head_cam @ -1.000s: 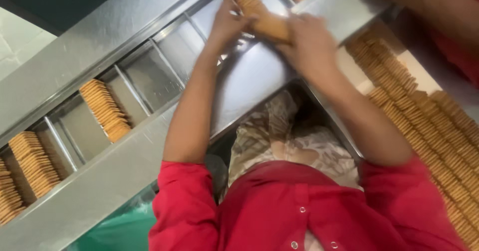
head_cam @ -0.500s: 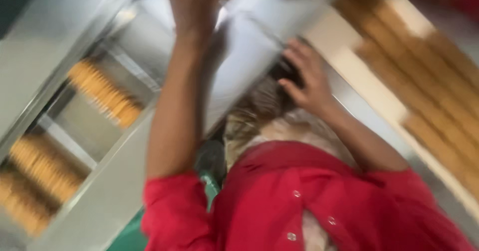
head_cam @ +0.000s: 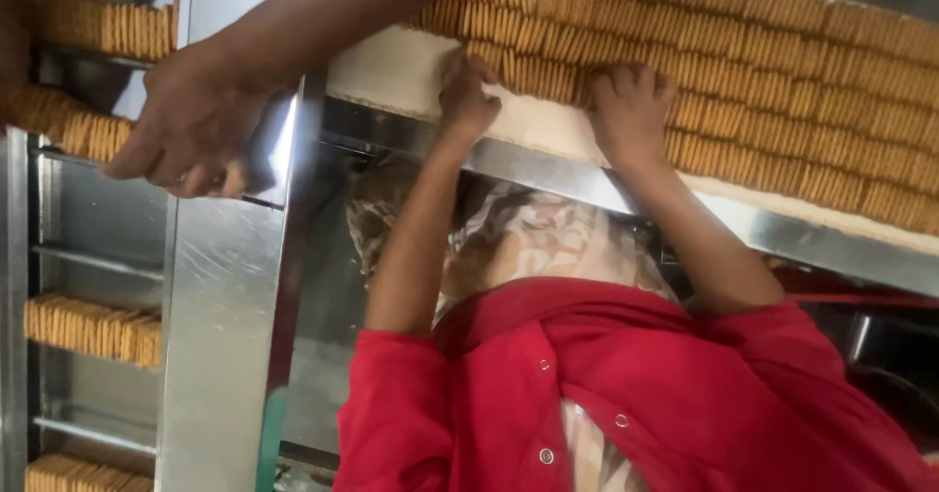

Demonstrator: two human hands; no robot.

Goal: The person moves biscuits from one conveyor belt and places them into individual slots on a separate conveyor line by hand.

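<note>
Gripping biscuit rows (head_cam: pixel 743 71) | left hand (head_cam: pixel 468 96), right hand (head_cam: pixel 631 111) clasp biscuits | rows' long axis slants down-right.

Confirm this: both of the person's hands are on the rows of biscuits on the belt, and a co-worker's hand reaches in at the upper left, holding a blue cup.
Not quite. The head view shows the co-worker's hand holding no blue cup; it seems to grip a biscuit. The rest holds: the left hand and the right hand rest on the rows of biscuits.
</note>
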